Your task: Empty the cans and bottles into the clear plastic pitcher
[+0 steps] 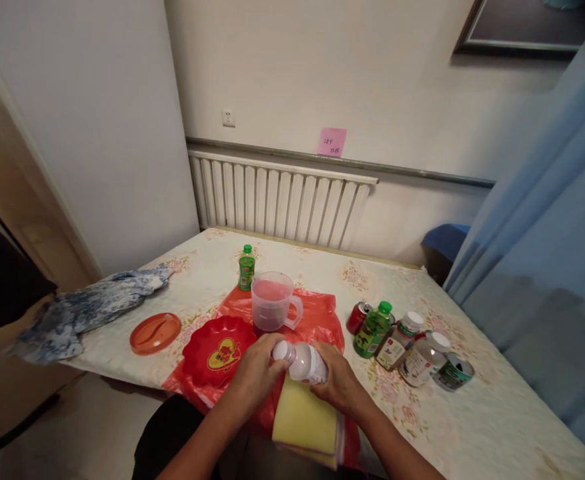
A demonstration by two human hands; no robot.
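Note:
A clear plastic bottle (301, 363) with a white cap (281, 351) is held tilted between both hands, its cap end toward the left. My left hand (259, 363) has its fingers closed around the cap. The bottle's body, with a partly covered label, is gripped by my right hand (337, 380). Just beyond the hands stands a clear measuring jug (271, 310). A red scalloped plate (217, 333) with a yellow heart lies left of my left hand. Below the bottle is a folded yellow cloth (305, 417).
Red plastic sheeting (322, 307) lies under these things. A small green bottle (247, 270) stands behind the jug. On the right are a red can (358, 318), a larger green bottle (373, 331), several other containers. An orange lid (155, 333) and a patterned cloth (102, 307) lie left.

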